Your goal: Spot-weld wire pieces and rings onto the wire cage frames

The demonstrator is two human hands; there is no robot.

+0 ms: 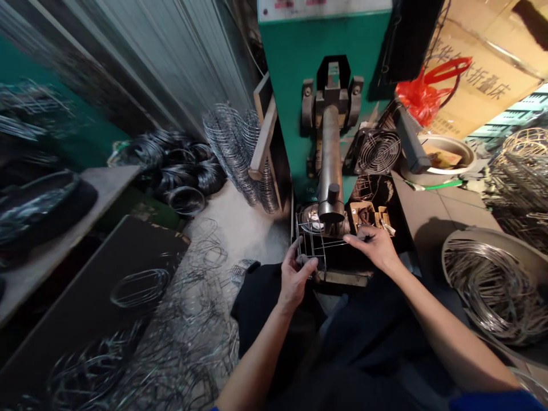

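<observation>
My left hand [295, 277] grips a small wire frame [312, 242] between thumb and fingers, just left of the machine's round metal arm [331, 165]. My right hand [374, 245] pinches a thin wire [336, 244] that runs leftward to the frame, beneath the arm's end. Whether the wire touches the frame is too small to tell. The green machine [282, 63] stands straight ahead.
A bowl of metal wires [454, 251] stands at the right, with a white tub [464, 165] behind it. Stacked wire rings [231, 151] and black coils [171, 165] lie left of the machine. Loose wire pieces [188, 331] cover the floor at the lower left.
</observation>
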